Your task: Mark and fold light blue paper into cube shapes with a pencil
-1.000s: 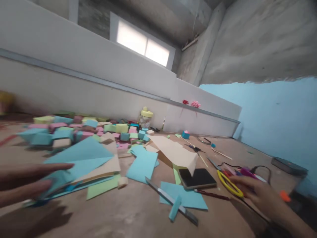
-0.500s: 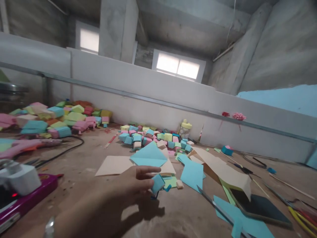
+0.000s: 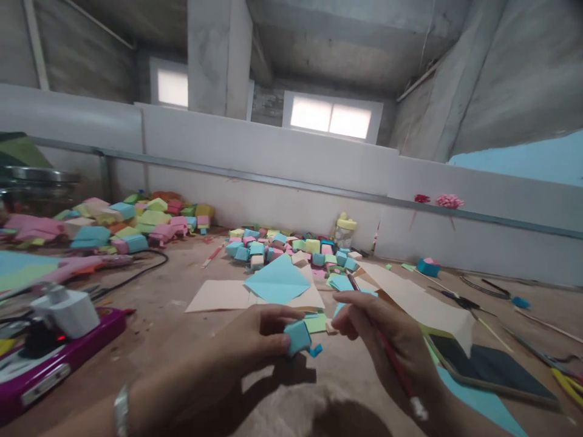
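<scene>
My left hand (image 3: pixel 264 334) pinches a small blue folded-paper box (image 3: pixel 297 338) between thumb and fingers, just above the table. A curled blue paper scrap (image 3: pixel 315 350) shows beside the box. To its right, my right hand (image 3: pixel 387 334) grips a dark red pencil (image 3: pixel 395 361) with a pale end towards me. The pencil slants up past the fingers, apart from the box. Beyond both hands lies a creased blue paper sheet (image 3: pixel 277 279) on top of beige paper (image 3: pixel 214 295). Other blue paper is partly hidden by my right hand.
Small paper boxes (image 3: pixel 257 249) are heaped at mid-back, with larger paper pieces (image 3: pixel 91 237) at left. A purple power strip (image 3: pixel 59 379) with a white charger (image 3: pixel 68 312) sits at front left. A phone (image 3: pixel 494 364) and yellow-handled scissors (image 3: pixel 565 385) lie at right.
My right hand has come into view from the right with the pencil in it, now covering the blue paper and blade that lay there. My left hand still holds the box. The view has shifted slightly.
</scene>
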